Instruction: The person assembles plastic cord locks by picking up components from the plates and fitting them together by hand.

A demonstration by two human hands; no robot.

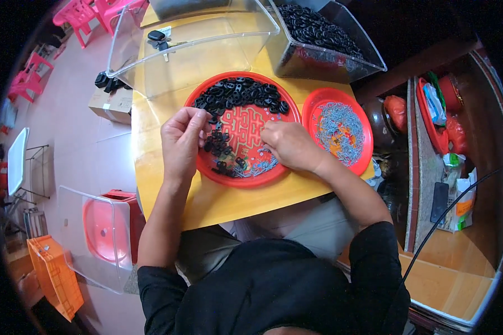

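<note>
A red round tray (235, 182) with a printed pattern lies before me on a yellow-covered table. Small black plastic pieces (237, 94) with holes fill its far side, and a smaller cluster lies by my left hand (180, 142). That hand is pinched over the tray's left rim, with what looks like one black piece at its fingertips. My right hand (293, 145) is closed over the tray's right side; its fingertips hide whatever they hold. Grey screws (262, 166) lie scattered along the near edge. More screws (343, 131) fill a smaller red tray (365, 162) at the right.
A clear bin (330, 67) heaped with black pieces stands at the far right. Left of it is a clear box (195, 50), with keys (159, 40) seen through it. A cardboard box (110, 105) stands left of the table; a shelf (425, 184) is at the right.
</note>
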